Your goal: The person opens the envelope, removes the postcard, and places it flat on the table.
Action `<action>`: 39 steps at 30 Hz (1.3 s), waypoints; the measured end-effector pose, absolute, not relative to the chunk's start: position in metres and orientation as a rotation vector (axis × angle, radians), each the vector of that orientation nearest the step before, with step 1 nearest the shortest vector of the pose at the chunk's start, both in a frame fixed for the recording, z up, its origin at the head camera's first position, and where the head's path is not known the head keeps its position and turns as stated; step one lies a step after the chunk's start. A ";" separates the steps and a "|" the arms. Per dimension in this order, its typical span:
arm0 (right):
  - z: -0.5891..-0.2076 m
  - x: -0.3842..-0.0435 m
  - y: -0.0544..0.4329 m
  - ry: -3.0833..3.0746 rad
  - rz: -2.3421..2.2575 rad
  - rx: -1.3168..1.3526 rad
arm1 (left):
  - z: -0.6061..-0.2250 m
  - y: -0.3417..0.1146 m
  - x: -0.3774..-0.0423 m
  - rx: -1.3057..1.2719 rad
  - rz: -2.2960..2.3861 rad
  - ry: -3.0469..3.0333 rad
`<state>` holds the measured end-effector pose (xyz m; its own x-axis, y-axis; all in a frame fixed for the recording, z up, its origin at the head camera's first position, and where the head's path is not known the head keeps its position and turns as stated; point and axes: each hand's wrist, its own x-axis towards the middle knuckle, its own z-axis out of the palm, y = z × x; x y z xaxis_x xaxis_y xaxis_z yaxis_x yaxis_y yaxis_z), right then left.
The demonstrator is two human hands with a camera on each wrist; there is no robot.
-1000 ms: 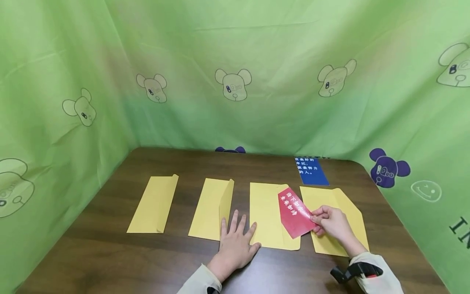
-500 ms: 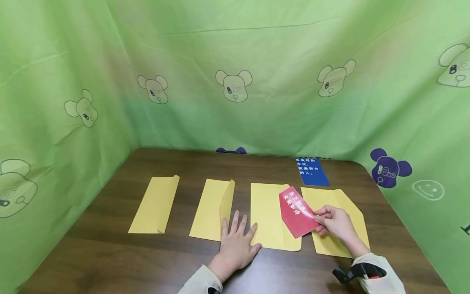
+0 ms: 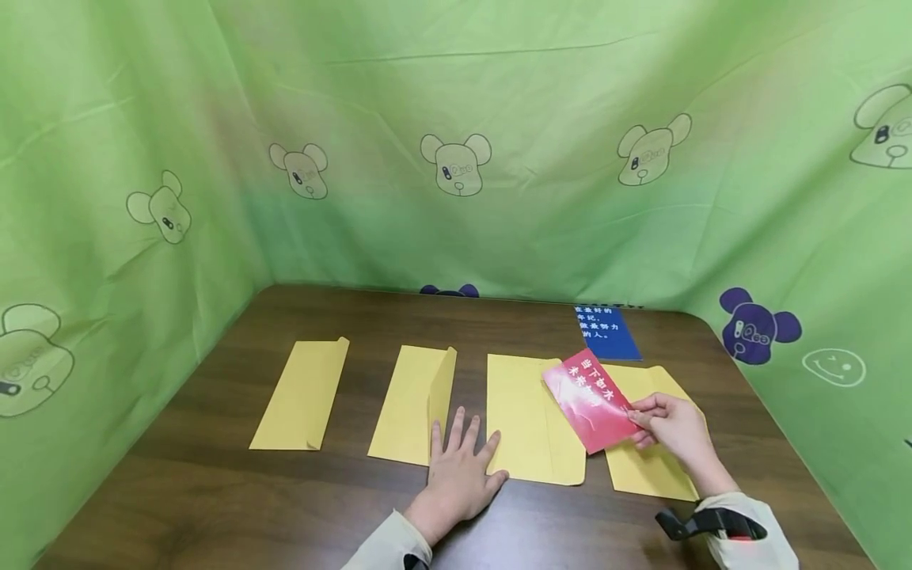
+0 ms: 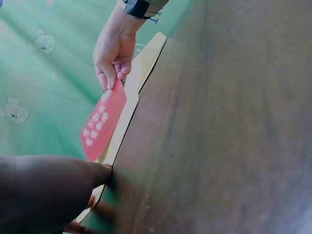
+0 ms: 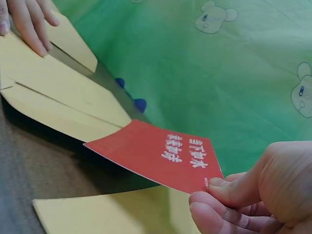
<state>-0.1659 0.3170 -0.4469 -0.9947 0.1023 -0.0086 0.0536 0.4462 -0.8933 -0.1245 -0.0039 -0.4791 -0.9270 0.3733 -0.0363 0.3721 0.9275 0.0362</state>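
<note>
Left hand spread flat at left edge of the third yellow envelope from left, likely steadying it; right hand pinches red printed card by one corner at that envelope's right side, probably keeping the far end free. Right wrist shows thumb on printed face, fingertips beneath; only head view catches blue card, behind-right of that envelope.

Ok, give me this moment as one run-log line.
Right hand: pinches glossy red rectangular card | left hand: spread, touching third-from-left yellow paper envelope | blue rectangular card: on brown wooden table
</note>
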 end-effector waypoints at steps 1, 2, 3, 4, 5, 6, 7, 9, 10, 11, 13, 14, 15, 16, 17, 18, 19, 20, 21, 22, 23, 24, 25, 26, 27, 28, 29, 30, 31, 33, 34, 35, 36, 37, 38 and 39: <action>-0.446 -0.167 0.318 -2.625 1.620 -0.146 | -0.479 -0.004 -0.125 0.588 0.041 3.041; -0.446 -0.167 0.318 -2.623 1.610 -0.150 | -0.479 -0.004 -0.125 0.588 0.038 3.040; -0.445 -0.168 0.318 -2.621 1.601 -0.157 | -0.479 -0.004 -0.125 0.589 0.033 3.040; -0.444 -0.169 0.318 -2.621 1.596 -0.156 | -0.479 -0.004 -0.125 0.589 0.032 3.039; -0.444 -0.170 0.318 -2.619 1.593 -0.161 | -0.479 -0.004 -0.125 0.590 0.031 3.040; -0.443 -0.171 0.317 -2.616 1.592 -0.160 | -0.479 -0.004 -0.125 0.591 0.031 3.040; -0.442 -0.172 0.317 -2.613 1.594 -0.163 | -0.479 -0.004 -0.125 0.591 0.031 3.041; -0.440 -0.175 0.314 -2.603 1.598 -0.159 | -0.479 -0.005 -0.126 0.591 0.030 3.041; -0.439 -0.176 0.313 -2.595 1.603 -0.156 | -0.479 -0.005 -0.126 0.592 0.028 3.040; -0.438 -0.178 0.312 -2.581 1.614 -0.159 | -0.478 -0.004 -0.125 0.593 0.026 3.038; -0.436 -0.181 0.309 -2.549 1.649 -0.161 | -0.477 -0.004 -0.125 0.592 0.028 3.033; -0.435 -0.183 0.307 -2.532 1.669 -0.155 | -0.477 -0.004 -0.125 0.590 0.031 3.030; -0.434 -0.186 0.305 -2.513 1.693 -0.160 | -0.476 -0.004 -0.125 0.588 0.034 3.029; -0.434 -0.189 0.302 -2.495 1.717 -0.159 | -0.476 -0.004 -0.125 0.587 0.035 3.029; -0.433 -0.191 0.300 -2.475 1.741 -0.160 | -0.476 -0.004 -0.124 0.586 0.038 3.029; -0.433 -0.194 0.297 -2.458 1.763 -0.160 | -0.475 -0.004 -0.124 0.586 0.039 3.030; -0.433 -0.196 0.295 -2.443 1.785 -0.160 | -0.475 -0.004 -0.124 0.585 0.038 3.031; -0.433 -0.199 0.293 -2.425 1.810 -0.160 | -0.475 -0.004 -0.123 0.586 0.037 3.032; -0.433 -0.202 0.291 -2.411 1.829 -0.168 | -0.475 -0.004 -0.123 0.589 0.036 3.034; -0.433 -0.204 0.289 -2.400 1.846 -0.167 | -0.475 -0.004 -0.123 0.592 0.035 3.034; -0.433 -0.207 0.287 -2.387 1.865 -0.172 | -0.476 -0.004 -0.123 0.594 0.037 3.033; -0.433 -0.209 0.285 -2.375 1.881 -0.178 | -0.476 -0.004 -0.123 0.595 0.036 3.032; -0.433 -0.212 0.283 -2.361 1.899 -0.184 | -0.476 -0.004 -0.123 0.598 0.040 3.033; -0.433 -0.215 0.282 -2.350 1.914 -0.187 | -0.477 -0.004 -0.124 0.600 0.046 3.034; -0.432 -0.217 0.280 -2.341 1.925 -0.194 | -0.477 -0.004 -0.124 0.601 0.050 3.034; -0.432 -0.220 0.277 -2.327 1.942 -0.195 | -0.477 -0.004 -0.124 0.601 0.053 3.036; -0.432 -0.223 0.275 -2.309 1.961 -0.200 | -0.477 -0.004 -0.124 0.600 0.056 3.039; -0.431 -0.226 0.273 -2.292 1.979 -0.203 | -0.477 -0.005 -0.124 0.599 0.057 3.042; -0.431 -0.229 0.271 -2.273 2.002 -0.210 | -0.477 -0.005 -0.124 0.599 0.061 3.044; -0.431 -0.236 0.268 -2.234 2.043 -0.228 | -0.476 -0.005 -0.123 0.599 0.062 3.045; -0.431 -0.239 0.267 -2.211 2.068 -0.234 | -0.476 -0.005 -0.123 0.599 0.064 3.046; -0.432 -0.242 0.266 -2.184 2.094 -0.247 | -0.476 -0.005 -0.123 0.600 0.064 3.045; -0.432 -0.245 0.265 -2.166 2.118 -0.254 | -0.475 -0.005 -0.123 0.601 0.066 3.043; -0.432 -0.248 0.264 -2.149 2.135 -0.265 | -0.475 -0.005 -0.123 0.602 0.065 3.042; -0.432 -0.251 0.263 -2.131 2.154 -0.274 | -0.475 -0.005 -0.123 0.603 0.063 3.041; -0.433 -0.254 0.262 -2.105 2.177 -0.290 | -0.474 -0.005 -0.123 0.602 0.060 3.041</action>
